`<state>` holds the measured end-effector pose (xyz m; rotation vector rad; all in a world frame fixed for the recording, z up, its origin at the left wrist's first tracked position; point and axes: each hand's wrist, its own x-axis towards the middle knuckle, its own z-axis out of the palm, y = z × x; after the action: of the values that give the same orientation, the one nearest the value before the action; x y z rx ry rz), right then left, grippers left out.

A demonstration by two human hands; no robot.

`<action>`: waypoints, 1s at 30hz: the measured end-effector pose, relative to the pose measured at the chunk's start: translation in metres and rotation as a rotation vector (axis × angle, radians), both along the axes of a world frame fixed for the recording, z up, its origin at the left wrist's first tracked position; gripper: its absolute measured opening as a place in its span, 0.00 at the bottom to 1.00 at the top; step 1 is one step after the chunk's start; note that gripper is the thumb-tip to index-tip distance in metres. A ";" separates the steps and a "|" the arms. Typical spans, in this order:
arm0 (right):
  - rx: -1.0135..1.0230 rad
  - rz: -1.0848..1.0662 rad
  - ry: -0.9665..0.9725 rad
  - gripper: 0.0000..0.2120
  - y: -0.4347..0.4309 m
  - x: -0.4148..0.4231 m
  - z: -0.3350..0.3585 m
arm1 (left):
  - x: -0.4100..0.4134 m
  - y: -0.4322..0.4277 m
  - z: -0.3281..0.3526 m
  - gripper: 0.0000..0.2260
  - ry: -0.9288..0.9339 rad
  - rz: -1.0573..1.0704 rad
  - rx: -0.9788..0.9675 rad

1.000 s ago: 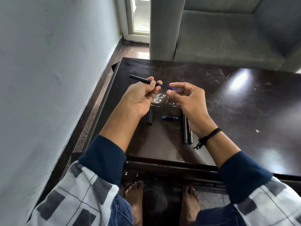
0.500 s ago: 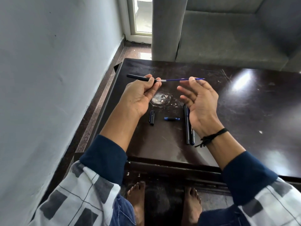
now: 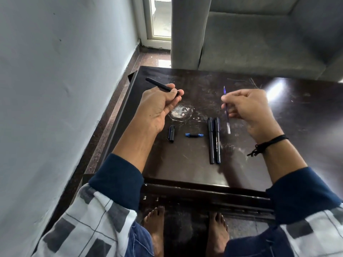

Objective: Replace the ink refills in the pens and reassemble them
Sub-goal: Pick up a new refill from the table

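My left hand grips a black pen barrel that points up and to the left over the dark table. My right hand pinches a thin blue ink refill, held nearly upright and fully clear of the barrel. On the table between my hands lie a black pen cap, a small blue and black pen piece, and two whole black pens side by side.
A pale wall runs close along the left of the table. A grey sofa stands just behind the table's far edge. My bare feet show under the near edge. A whitish scuff mark sits on the tabletop.
The refill has come fully out of the barrel. My right hand moved right with it and turned it from level to nearly upright. My left hand kept the barrel.
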<state>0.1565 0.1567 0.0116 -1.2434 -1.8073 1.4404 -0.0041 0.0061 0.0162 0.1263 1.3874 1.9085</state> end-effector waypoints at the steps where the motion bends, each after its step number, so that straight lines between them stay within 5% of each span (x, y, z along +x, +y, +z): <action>1: 0.039 0.035 -0.125 0.07 0.005 0.003 -0.001 | 0.000 0.000 0.000 0.07 0.004 -0.001 -0.001; 5: 0.156 0.089 -0.559 0.07 0.013 0.011 -0.007 | 0.000 0.001 0.000 0.07 0.009 0.001 -0.001; 11: 0.184 0.174 -0.748 0.05 0.002 0.012 -0.006 | 0.000 0.000 0.000 0.08 0.020 0.003 -0.009; 21: 0.065 0.230 -0.770 0.07 0.009 0.005 -0.017 | -0.004 -0.003 0.002 0.07 0.030 0.010 -0.007; 30: 0.408 0.230 -0.629 0.04 -0.019 -0.008 -0.009 | -0.018 -0.012 0.005 0.06 0.042 0.049 -0.006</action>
<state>0.1489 0.1379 0.0024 -1.3904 -2.5679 0.7430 -0.0217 -0.0058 0.0210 0.1312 1.4359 1.9519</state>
